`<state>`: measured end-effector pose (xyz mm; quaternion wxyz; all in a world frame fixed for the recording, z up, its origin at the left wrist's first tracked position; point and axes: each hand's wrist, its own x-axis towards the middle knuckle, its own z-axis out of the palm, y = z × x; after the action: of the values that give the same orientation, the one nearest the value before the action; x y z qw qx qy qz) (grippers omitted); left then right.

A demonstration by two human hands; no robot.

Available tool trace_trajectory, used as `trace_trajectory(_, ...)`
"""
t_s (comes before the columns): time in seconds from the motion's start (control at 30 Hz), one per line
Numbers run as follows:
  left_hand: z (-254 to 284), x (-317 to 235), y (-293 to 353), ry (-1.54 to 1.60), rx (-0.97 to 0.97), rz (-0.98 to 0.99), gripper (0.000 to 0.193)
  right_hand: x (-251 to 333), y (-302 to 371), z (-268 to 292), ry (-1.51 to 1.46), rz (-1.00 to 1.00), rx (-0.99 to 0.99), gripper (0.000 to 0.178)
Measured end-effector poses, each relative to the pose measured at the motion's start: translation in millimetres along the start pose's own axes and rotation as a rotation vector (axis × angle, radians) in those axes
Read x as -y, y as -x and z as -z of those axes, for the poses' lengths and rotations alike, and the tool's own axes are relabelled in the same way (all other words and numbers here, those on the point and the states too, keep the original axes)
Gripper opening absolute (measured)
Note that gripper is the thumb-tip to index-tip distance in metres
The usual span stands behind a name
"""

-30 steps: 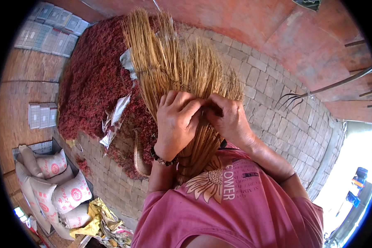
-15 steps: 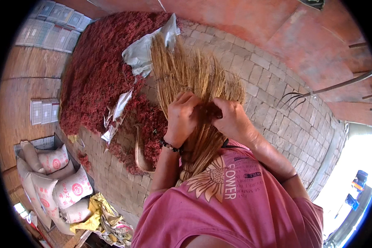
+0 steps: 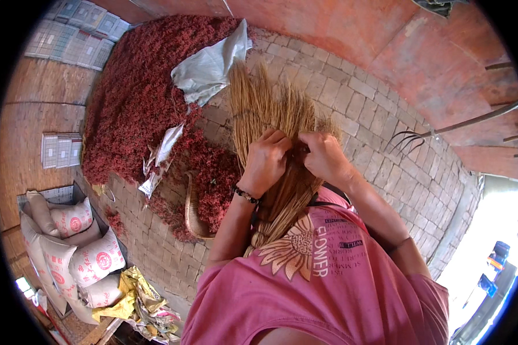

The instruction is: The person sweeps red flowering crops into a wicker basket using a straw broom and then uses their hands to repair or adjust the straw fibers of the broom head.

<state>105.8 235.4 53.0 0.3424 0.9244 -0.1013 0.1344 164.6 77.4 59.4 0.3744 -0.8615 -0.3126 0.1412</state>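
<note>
A straw broom leans up against my body, its fanned bristles pointing away and its bound, twisted lower part resting near my chest. My left hand is closed at the middle of the straw, a beaded bracelet on its wrist. Close beside it, my right hand pinches at the same height with curled fingers. Both sets of fingertips face each other over the straw. Whether a thin string runs between them is too small to tell.
Reddish plant heaps cover the floor at left, with a pale plastic sheet and a curved basket edge. Full sacks lie at lower left beside crumpled yellow sacking. A long-handled fork leans at right on brick paving.
The broom's fanned end has swung right and looks narrower. My left hand has shifted slightly right and down with it; my right hand stays closed at nearly the same spot.
</note>
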Motion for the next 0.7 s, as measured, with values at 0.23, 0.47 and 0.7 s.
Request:
trace_trajectory(0.23, -17, 7, 14, 0.064, 0.024, 0.074, 0.014, -14, 3, -21, -0.003, -0.083, 0.012, 0.018)
trace_trajectory(0.47, -20, 0, 27, 0.173, 0.050, 0.210, 0.008, -8, 5, -18, 0.091, -0.178, 0.207, 0.023)
trace_trajectory(0.7, -11, -3, 28, 0.290, 0.027, 0.284, 0.008, 34, 26, 26, -0.104, -0.080, -0.004, 0.033)
